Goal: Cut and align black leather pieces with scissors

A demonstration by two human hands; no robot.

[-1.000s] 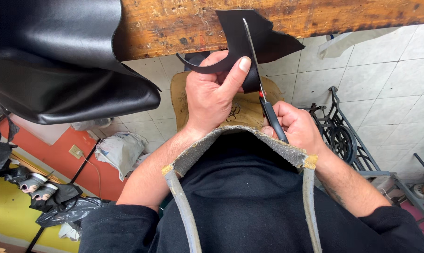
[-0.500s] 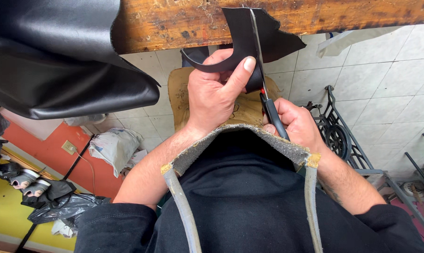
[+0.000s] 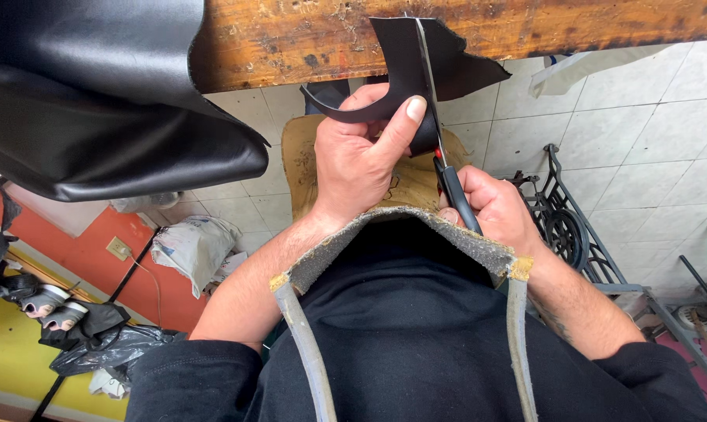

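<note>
My left hand [image 3: 361, 160] grips a curved piece of black leather [image 3: 439, 62], with the thumb pressed on its lower edge. My right hand [image 3: 494, 207] holds black-handled scissors [image 3: 439, 148] whose long blades run up through the leather piece. Both hands are in front of my chest, just under the edge of a worn wooden bench [image 3: 307, 39]. A grey apron bib [image 3: 416, 234] with two straps covers my black top below the hands.
A large roll of black leather [image 3: 96, 101] hangs off the bench at the left. A wooden stool seat [image 3: 307, 164] stands under the hands. A black cast-iron machine stand [image 3: 564, 227] is at the right on white floor tiles. Bags and gloves lie at the lower left.
The scissor blades have moved further up into the black leather piece. My left hand has turned the piece slightly and kept its grip.
</note>
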